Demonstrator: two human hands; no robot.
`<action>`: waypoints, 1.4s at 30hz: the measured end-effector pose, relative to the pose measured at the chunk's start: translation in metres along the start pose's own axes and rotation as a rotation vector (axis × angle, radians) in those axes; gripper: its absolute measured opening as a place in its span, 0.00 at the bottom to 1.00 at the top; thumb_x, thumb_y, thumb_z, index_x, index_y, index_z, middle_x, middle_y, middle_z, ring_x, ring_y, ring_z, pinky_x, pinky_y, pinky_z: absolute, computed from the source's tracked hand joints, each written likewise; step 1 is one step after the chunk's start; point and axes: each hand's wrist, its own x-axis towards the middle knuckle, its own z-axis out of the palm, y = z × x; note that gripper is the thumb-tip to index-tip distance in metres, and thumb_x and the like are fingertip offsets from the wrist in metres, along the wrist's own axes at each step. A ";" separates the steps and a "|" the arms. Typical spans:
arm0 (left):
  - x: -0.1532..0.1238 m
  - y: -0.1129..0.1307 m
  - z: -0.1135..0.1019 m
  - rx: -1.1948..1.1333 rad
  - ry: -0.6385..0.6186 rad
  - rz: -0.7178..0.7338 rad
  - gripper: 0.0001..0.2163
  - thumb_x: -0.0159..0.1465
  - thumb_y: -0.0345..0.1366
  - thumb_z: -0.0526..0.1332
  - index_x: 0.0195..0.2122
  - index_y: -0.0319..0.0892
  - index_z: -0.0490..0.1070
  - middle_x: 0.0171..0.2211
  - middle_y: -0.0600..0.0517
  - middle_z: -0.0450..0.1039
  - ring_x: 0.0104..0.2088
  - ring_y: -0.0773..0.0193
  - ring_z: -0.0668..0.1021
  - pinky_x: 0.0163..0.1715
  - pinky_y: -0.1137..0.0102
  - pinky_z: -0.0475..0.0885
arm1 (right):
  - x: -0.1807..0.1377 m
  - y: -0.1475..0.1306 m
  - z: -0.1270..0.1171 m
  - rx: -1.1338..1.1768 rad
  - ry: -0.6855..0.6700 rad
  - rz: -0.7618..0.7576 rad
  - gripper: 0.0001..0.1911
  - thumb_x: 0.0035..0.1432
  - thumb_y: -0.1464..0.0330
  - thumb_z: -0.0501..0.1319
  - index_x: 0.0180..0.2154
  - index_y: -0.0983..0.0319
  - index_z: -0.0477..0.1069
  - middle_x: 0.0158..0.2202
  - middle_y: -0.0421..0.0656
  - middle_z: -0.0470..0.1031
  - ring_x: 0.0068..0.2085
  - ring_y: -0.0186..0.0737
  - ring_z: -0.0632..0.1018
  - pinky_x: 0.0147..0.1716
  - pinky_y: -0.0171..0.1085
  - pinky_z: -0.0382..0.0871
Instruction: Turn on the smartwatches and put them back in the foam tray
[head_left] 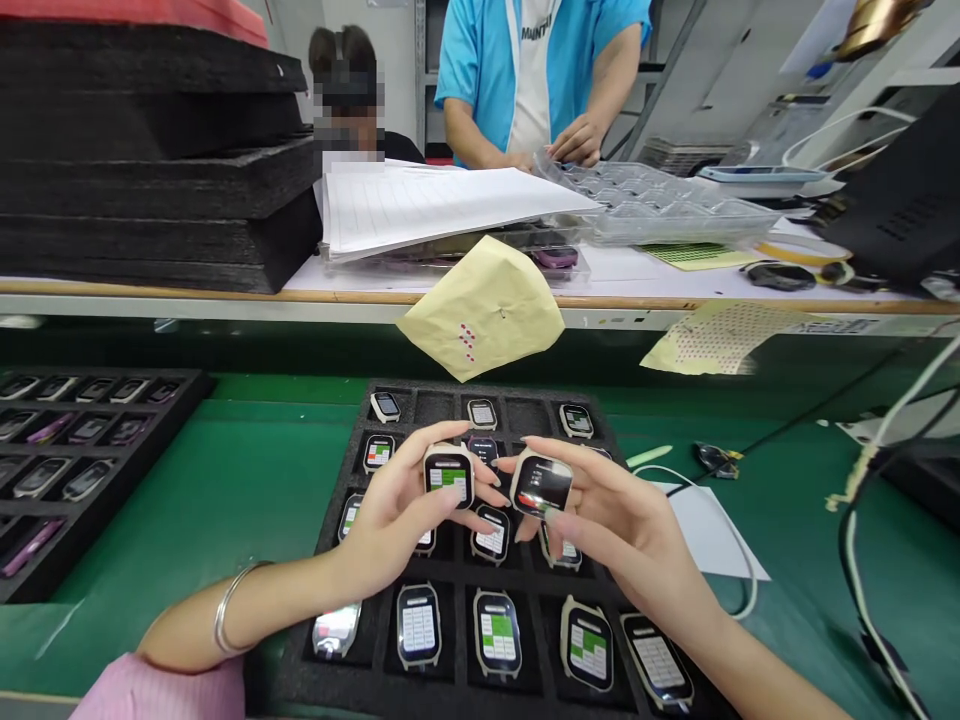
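Note:
My left hand (412, 500) is closed around a smartwatch (450, 474) without a strap, its screen lit with a white and green grid and my thumb on the glass. In my right hand (615, 510) is a second smartwatch (541, 484), tilted, with a mostly dark screen showing a red patch near the bottom; my thumb lies at its lower edge. Both are held above a black foam tray (379, 690). In its compartments sit several more watch bodies, such as a watch (497, 632) with a green and white grid. My hands hide part of the middle rows.
Another foam tray (184, 400) of watches lies at the left. Behind is a shelf edge (330, 305) with yellow paper (487, 305) hanging from it, stacked black foam (150, 190) and clear plastic trays (675, 205). A white cable (739, 510) runs at the right. A co-worker (544, 80) stands opposite.

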 end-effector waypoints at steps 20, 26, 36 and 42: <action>-0.001 0.001 0.004 0.122 0.075 -0.021 0.16 0.64 0.33 0.61 0.53 0.44 0.65 0.38 0.48 0.75 0.38 0.59 0.80 0.33 0.66 0.81 | 0.001 0.008 0.000 0.058 0.011 0.021 0.12 0.65 0.67 0.60 0.49 0.55 0.73 0.42 0.46 0.80 0.25 0.37 0.79 0.20 0.32 0.72; 0.002 -0.001 0.003 0.161 0.126 -0.058 0.14 0.65 0.36 0.60 0.52 0.42 0.66 0.34 0.49 0.73 0.34 0.61 0.79 0.29 0.67 0.80 | -0.002 0.007 -0.005 0.080 -0.132 -0.009 0.20 0.63 0.70 0.62 0.55 0.52 0.70 0.49 0.47 0.77 0.32 0.40 0.81 0.24 0.34 0.74; -0.004 -0.001 0.003 0.109 0.044 -0.039 0.26 0.60 0.28 0.65 0.59 0.46 0.61 0.42 0.47 0.73 0.42 0.58 0.78 0.39 0.64 0.79 | -0.001 0.009 -0.006 -0.040 -0.101 -0.032 0.23 0.58 0.69 0.67 0.55 0.55 0.69 0.51 0.50 0.76 0.35 0.44 0.81 0.28 0.39 0.80; -0.005 -0.008 -0.004 0.113 0.066 -0.084 0.26 0.62 0.31 0.64 0.60 0.47 0.60 0.40 0.47 0.73 0.39 0.59 0.79 0.36 0.64 0.80 | 0.010 0.009 -0.025 -0.208 -0.125 -0.011 0.28 0.58 0.67 0.67 0.58 0.57 0.66 0.51 0.51 0.76 0.40 0.47 0.81 0.35 0.44 0.80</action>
